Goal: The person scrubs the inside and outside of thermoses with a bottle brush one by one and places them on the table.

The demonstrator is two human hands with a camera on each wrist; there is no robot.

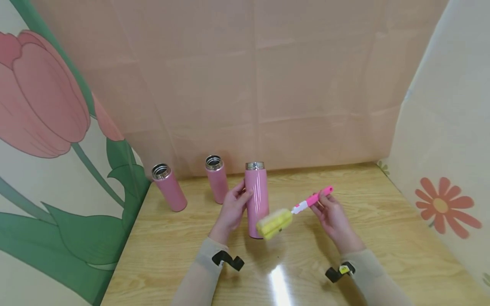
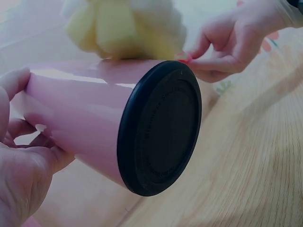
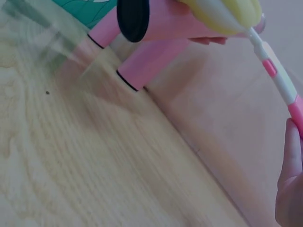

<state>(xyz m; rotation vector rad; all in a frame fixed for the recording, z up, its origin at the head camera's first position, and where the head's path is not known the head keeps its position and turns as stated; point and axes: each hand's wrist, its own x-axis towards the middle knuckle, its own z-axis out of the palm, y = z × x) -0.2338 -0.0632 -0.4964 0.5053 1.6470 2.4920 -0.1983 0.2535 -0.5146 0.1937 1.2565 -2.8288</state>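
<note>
Forearms [image 1: 199,274] in pale sleeves, two, nearest the head camera; black mount [image 1: 228,259] at each wrist. Left hand [image 1: 231,208]: fingers and thumb clamped on one pink bottle [image 1: 257,193], raised above the wooden table [image 1: 153,255]. Right hand [image 1: 334,216]: fingers pinching a brush [image 1: 300,207], yellow sponge head [image 1: 274,223] at the bottle's lower side. Further pink bottles [image 1: 171,193], two, open-mouthed, standing left.

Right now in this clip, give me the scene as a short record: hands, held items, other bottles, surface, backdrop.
Left hand: grips the pink bottle around its side
Bottle position: raised, its dark underside clear of the table
Right hand: holds the brush by its pink handle
Brush head: yellow, blurred, outside the bottle; contact unclear
Other bottles: far-left bottle and middle bottle, both pink, uncapped, standing
Surface: wood-grain
Backdrop: plain pinkish sheet
</note>
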